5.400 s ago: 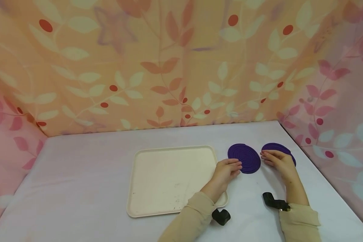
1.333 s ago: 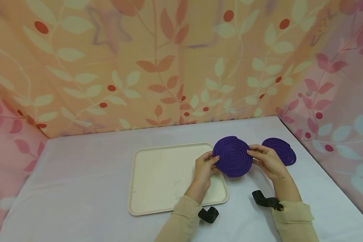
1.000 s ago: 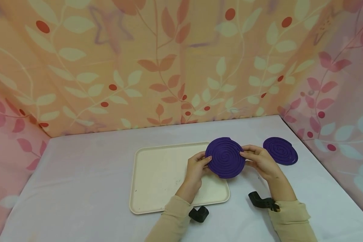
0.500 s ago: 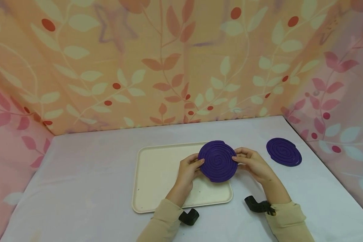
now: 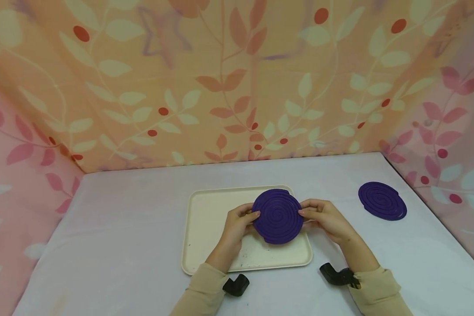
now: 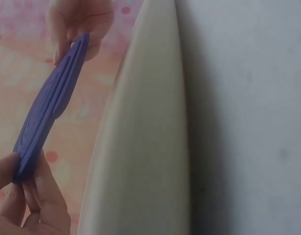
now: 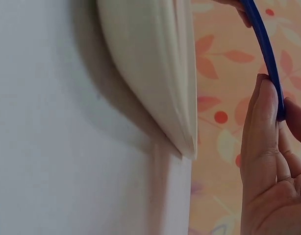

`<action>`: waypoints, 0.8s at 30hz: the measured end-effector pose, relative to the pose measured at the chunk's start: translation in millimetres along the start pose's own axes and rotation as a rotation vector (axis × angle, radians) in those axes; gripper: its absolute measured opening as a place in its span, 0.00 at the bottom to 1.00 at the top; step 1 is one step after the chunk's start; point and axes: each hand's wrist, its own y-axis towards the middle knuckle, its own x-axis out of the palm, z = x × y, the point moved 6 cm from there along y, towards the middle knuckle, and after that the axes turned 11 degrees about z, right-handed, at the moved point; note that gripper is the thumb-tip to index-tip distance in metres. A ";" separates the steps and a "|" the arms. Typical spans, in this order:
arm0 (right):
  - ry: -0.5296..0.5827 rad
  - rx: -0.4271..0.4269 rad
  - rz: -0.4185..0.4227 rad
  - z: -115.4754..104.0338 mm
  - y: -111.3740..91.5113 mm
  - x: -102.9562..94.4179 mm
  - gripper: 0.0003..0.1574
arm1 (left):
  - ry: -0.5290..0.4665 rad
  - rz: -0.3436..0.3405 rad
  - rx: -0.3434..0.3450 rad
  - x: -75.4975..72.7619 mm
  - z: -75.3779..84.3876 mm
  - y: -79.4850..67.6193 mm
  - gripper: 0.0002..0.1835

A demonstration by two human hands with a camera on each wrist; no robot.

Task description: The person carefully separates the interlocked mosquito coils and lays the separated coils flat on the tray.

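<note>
A round purple coaster with a spiral pattern (image 5: 278, 217) is held up over the right part of a cream tray (image 5: 205, 245). My left hand (image 5: 232, 228) pinches its left edge, thumb on the upper face and fingers beneath. On the opposite edge, my right hand (image 5: 328, 221) pinches it the same way. Seen edge-on in the left wrist view, the coaster (image 6: 50, 107) is thin and tilted, clear of the tray. The right wrist view shows the coaster's rim (image 7: 266, 49) between thumb and fingers. A second purple spiral coaster (image 5: 382, 201) lies flat at the table's right.
The tray rests on a white-covered table (image 5: 130, 228), with small dark specks on its surface. A floral curtain (image 5: 237, 87) hangs along the back and both sides. Black wrist-camera mounts (image 5: 335, 275) stick out from the sleeves.
Both hands, first reaching toward the two coasters, have picked up the nearer one and carried it left over the tray. The other coaster stays on the table. The head view has shifted slightly.
</note>
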 end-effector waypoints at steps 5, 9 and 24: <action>-0.002 0.001 -0.005 0.1 2.1 8.3 0.07 | -0.010 -0.002 -0.002 -8.2 0.2 -1.7 0.16; -0.015 0.005 -0.005 -0.5 4.1 14.5 0.11 | -0.017 0.002 -0.011 -15.1 1.0 -3.5 0.16; -0.061 0.025 -0.018 -2.7 17.8 40.2 0.14 | -0.007 -0.020 0.006 -32.5 11.6 -6.4 0.13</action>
